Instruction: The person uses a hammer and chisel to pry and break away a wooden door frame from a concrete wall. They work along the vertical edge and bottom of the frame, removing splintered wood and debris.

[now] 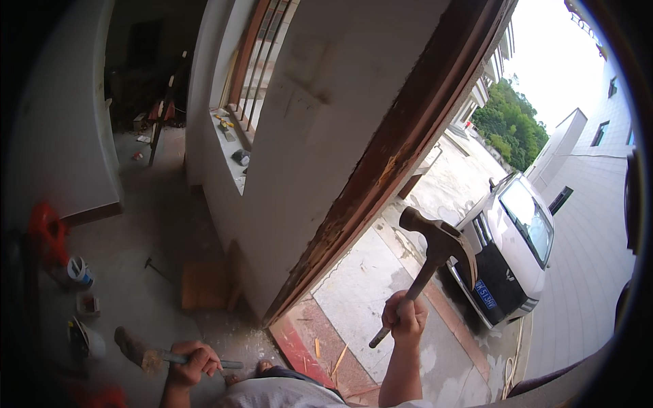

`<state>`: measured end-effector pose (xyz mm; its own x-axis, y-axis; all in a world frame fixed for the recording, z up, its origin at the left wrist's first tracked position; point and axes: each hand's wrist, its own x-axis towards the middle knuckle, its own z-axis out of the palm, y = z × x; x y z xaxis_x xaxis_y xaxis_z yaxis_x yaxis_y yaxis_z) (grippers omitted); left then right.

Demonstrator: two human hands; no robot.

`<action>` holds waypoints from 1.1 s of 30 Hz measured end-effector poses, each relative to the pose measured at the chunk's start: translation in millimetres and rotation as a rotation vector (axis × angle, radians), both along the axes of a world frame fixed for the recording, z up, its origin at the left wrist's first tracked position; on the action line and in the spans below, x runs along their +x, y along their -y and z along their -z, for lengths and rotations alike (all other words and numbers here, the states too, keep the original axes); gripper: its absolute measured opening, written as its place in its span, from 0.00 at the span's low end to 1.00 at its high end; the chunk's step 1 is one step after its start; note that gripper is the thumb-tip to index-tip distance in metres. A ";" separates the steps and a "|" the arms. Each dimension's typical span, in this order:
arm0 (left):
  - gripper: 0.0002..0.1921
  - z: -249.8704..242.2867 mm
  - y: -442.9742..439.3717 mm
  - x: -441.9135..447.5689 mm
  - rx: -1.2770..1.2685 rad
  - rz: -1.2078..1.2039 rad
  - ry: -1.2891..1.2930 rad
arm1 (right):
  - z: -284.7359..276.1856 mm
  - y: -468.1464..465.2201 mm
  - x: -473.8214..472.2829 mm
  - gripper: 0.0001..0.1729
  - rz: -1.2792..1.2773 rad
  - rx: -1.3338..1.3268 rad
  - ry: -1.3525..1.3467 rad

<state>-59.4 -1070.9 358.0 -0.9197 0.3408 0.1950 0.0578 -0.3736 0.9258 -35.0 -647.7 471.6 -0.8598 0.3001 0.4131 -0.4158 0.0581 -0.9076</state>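
Note:
My right hand grips the lower handle of a claw hammer, raised in front of the open doorway. The hammer's claw curves down to the right, and its striking face points left. In my left hand is a tool with a grey pipe-like handle and a broad, rough brown end; its exact kind is unclear. The brown wooden door frame slants ahead between my hands, its wood splintered along the side. Neither tool touches the frame.
Long wood splinters lie by the red threshold. A small wooden stool, another hammer and a white bucket stand or lie on the floor. Tools rest on the windowsill. A white van is parked outside.

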 end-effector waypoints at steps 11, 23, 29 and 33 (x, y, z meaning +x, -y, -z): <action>0.17 -0.6 4.6 -91.9 0.104 0.316 0.061 | 27.0 33.7 -43.0 0.08 0.531 0.657 -0.170; 0.24 71.8 137.5 -282.9 -0.080 0.641 0.067 | 2.5 192.1 -115.1 0.10 0.916 0.809 -0.098; 0.18 18.1 165.5 -363.3 0.068 0.782 -0.141 | -31.6 267.3 -149.6 0.15 1.070 1.071 -0.039; 0.20 -20.0 145.1 -364.3 0.098 0.784 -0.022 | -55.8 262.4 -142.6 0.19 1.050 1.238 -0.101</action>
